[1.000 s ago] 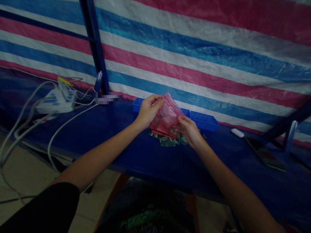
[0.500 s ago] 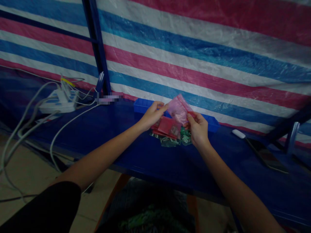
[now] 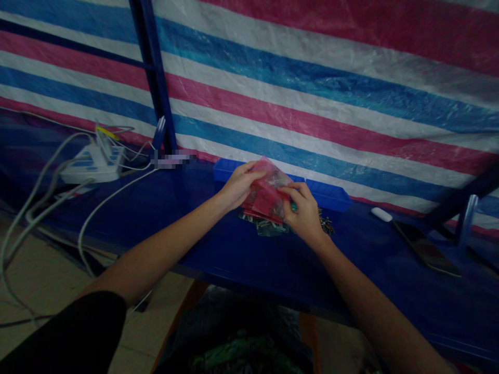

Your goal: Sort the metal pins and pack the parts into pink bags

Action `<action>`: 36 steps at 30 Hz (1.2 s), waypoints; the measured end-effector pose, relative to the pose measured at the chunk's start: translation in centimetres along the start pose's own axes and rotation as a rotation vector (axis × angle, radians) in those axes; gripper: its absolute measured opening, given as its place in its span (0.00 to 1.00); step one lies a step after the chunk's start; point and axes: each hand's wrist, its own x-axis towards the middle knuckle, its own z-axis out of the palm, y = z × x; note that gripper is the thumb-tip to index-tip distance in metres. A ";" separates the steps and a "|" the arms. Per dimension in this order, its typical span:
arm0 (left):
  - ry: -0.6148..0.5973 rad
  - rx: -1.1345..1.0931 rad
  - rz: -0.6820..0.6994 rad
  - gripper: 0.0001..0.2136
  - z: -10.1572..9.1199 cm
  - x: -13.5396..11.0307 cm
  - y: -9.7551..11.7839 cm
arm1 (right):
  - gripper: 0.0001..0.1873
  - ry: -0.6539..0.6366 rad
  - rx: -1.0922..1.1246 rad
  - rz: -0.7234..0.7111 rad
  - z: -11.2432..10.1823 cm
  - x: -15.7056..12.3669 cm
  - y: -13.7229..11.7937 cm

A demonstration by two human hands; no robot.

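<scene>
A small pink zip bag hangs over the blue table, tilted, with something pale inside. My left hand grips its left side, thumb on top. The fingers of my right hand are pinched at the bag's lower right edge. Just beneath lie red bags in a stack, on clear bags of small light-coloured pieces. Part of a green item shows by my right fingers. Small metal parts lie loose beyond my right hand.
A long blue tray stands behind the hands, against the striped sheet. To the right are a phone and a small white object. A white power strip with cables sits on the left. Blue frame posts rise behind.
The pink bag has moved left and down, over the red bags. My right hand has shifted left with its fingers drawn in, uncovering the loose metal parts. My left hand has barely moved.
</scene>
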 end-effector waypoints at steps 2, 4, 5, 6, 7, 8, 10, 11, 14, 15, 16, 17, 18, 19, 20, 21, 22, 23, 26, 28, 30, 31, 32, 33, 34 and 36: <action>-0.005 0.092 0.123 0.13 0.0 0.0 -0.2 | 0.18 -0.030 0.068 0.071 0.1 0.1 0.2; -0.048 0.242 0.256 0.13 0.0 -0.2 -0.3 | 0.16 -0.044 0.190 0.196 0.1 0.3 0.3; -0.084 0.341 0.323 0.12 0.0 -0.4 -0.3 | 0.14 -0.044 0.273 0.277 0.1 0.4 0.3; -0.134 0.449 0.388 0.12 0.0 -0.6 -0.3 | 0.13 -0.042 0.370 0.360 0.1 0.5 0.3; -0.202 0.561 0.453 0.12 0.1 -0.8 -0.4 | 0.14 -0.037 0.475 0.442 0.1 0.6 0.3; -0.278 0.669 0.520 0.13 0.1 -1.1 -0.5 | 0.17 -0.027 0.581 0.519 0.1 0.7 0.3; -0.423 0.856 0.644 0.16 0.2 -1.5 -0.6 | 0.24 0.005 0.758 0.629 0.2 0.8 0.4; -0.478 0.926 0.693 0.17 0.3 -1.7 -0.7 | 0.24 0.023 0.815 0.655 0.2 0.8 0.5; -0.512 1.039 0.747 0.16 0.6 -2.1 -0.8 | 0.17 0.073 0.836 0.647 0.3 0.9 0.8; -0.488 1.043 0.737 0.16 0.6 -2.1 -0.7 | 0.15 0.085 0.797 0.625 0.3 0.8 0.9; -0.452 1.028 0.714 0.16 0.7 -2.1 -0.7 | 0.14 0.095 0.734 0.594 0.2 0.8 1.0; -0.413 0.990 0.677 0.18 0.6 -2.0 -0.7 | 0.14 0.106 0.648 0.548 0.1 0.8 1.1; -0.371 0.929 0.628 0.19 0.6 -1.9 -0.7 | 0.14 0.112 0.544 0.480 0.0 0.7 1.1; -0.327 0.846 0.571 0.19 0.5 -1.8 -0.7 | 0.15 0.106 0.430 0.388 -0.1 0.6 1.1; -0.283 0.746 0.507 0.19 0.5 -1.6 -0.8 | 0.15 0.090 0.313 0.283 -0.2 0.5 1.0; -0.234 0.638 0.440 0.19 0.5 -1.5 -0.9 | 0.16 0.065 0.199 0.176 -0.3 0.4 0.9; -0.181 0.536 0.371 0.19 0.5 -1.3 -1.0 | 0.18 0.036 0.095 0.082 -0.4 0.4 0.8; -0.135 0.445 0.303 0.18 0.5 -1.2 -1.1 | 0.19 0.004 0.004 0.010 -0.5 0.3 0.7; -0.064 0.279 0.122 0.19 0.6 -0.9 -1.2 | 0.22 -0.077 -0.190 -0.066 -0.5 0.1 0.1; -0.035 0.269 0.090 0.22 0.4 -0.7 -1.0 | 0.23 -0.105 -0.260 -0.056 -0.4 0.1 -0.2; 0.039 0.332 0.158 0.23 -0.2 -0.1 -0.2 | 0.23 -0.104 -0.291 -0.031 -0.3 0.0 -0.4; 0.098 0.389 0.225 0.24 -0.7 0.4 0.3 | 0.23 -0.099 -0.294 -0.016 -0.2 0.0 -0.4; 0.158 0.441 0.292 0.23 -1.2 1.0 0.9 | 0.23 -0.095 -0.291 -0.001 -0.2 0.0 -0.4; 0.217 0.486 0.346 0.21 -1.8 1.8 1.5 | 0.23 -0.092 -0.285 0.013 -0.2 0.0 -0.4; 0.260 0.518 0.383 0.19 -2.5 2.8 2.1 | 0.22 -0.091 -0.277 0.026 -0.1 0.0 -0.3; 0.320 0.541 0.388 0.16 -3.8 4.8 2.8 | 0.21 -0.090 -0.263 0.044 -0.1 0.0 -0.1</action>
